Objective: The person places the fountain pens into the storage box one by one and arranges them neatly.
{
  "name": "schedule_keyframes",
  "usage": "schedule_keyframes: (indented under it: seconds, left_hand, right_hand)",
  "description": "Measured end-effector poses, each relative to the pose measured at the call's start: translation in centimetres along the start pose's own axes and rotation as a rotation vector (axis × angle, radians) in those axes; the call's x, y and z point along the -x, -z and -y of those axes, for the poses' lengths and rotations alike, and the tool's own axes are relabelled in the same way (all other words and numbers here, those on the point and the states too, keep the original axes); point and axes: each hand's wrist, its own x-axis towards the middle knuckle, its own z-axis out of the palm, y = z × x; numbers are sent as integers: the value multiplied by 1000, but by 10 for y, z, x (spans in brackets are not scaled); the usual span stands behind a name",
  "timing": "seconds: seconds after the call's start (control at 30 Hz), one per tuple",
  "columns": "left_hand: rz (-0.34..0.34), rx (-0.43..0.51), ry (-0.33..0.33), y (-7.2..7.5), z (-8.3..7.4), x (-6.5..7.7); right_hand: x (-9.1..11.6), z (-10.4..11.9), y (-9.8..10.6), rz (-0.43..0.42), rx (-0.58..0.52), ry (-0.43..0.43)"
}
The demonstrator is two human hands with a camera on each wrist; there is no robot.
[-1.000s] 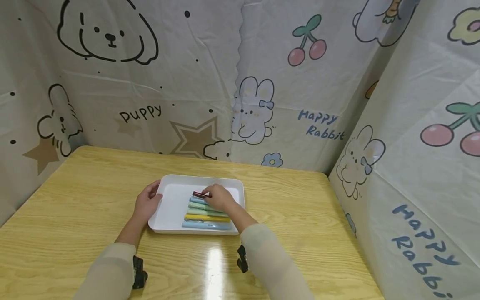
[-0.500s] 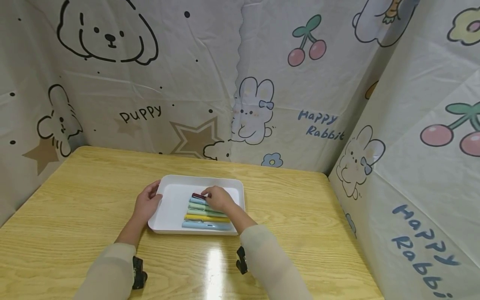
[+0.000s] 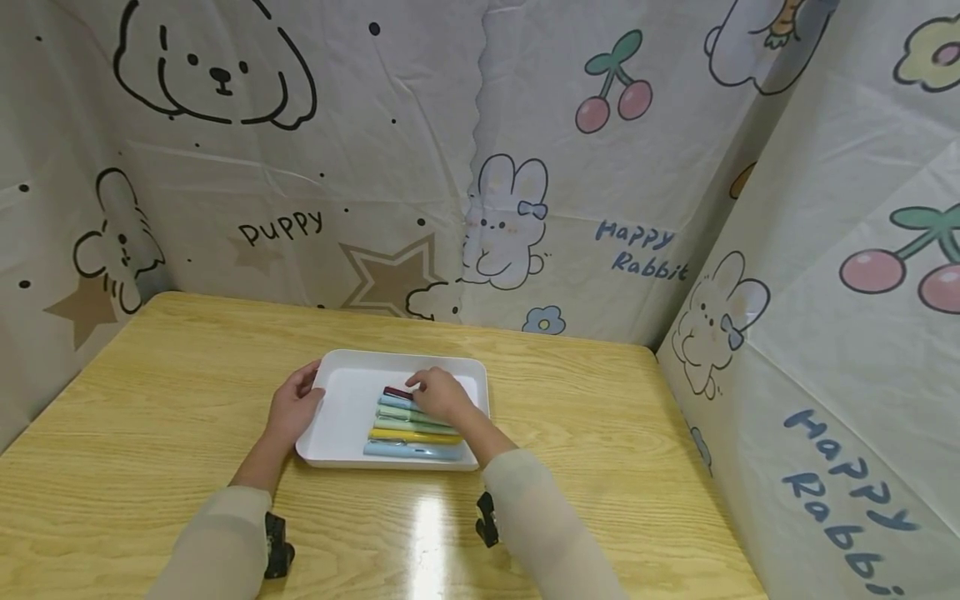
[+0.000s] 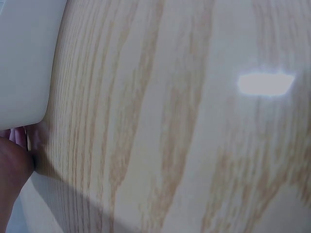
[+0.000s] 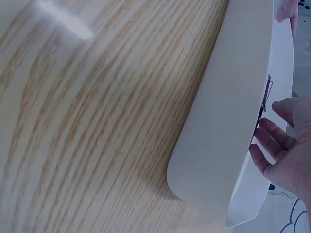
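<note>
A white tray (image 3: 341,417) lies on the table, also in both wrist views. My left hand (image 3: 295,406) grips its left edge, thumb over the rim. In the tray a row of capped pens lies side by side: a light blue pen (image 3: 412,451) nearest, then a yellow pen (image 3: 412,435), green pens (image 3: 405,422), another light blue pen (image 3: 396,402) and a dark red pen (image 3: 397,392) farthest. My right hand (image 3: 442,395) is over the right ends of the far pens. In the right wrist view its thumb stands apart from the red pen (image 5: 267,92), with its loosely bent fingers beside it.
The wood-grain table (image 3: 600,467) extends around the tray. A printed cloth (image 3: 390,167) hangs along the table's back and sides. Each sleeve carries a black wrist camera (image 3: 277,546).
The dark red pen has come slightly toward me, against the row. My right thumb and fingers have let go of it and lifted a little. My left hand has stayed on the tray.
</note>
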Motion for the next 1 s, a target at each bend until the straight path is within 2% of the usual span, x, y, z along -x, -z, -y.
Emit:
schedule_keyframes:
  seconds: [0.47,0.67,1.0]
  left_hand:
    - [9,0,14,1,-2,0]
    - [11,18,40,1,-3,1]
    - [-2,8,54,5,-5,1]
  right_hand:
    - [8,-9,17,-45,-107,24]
    - [12,-20,26,-114,-107,35]
    - [20,-30,39,-153,-155,-29]
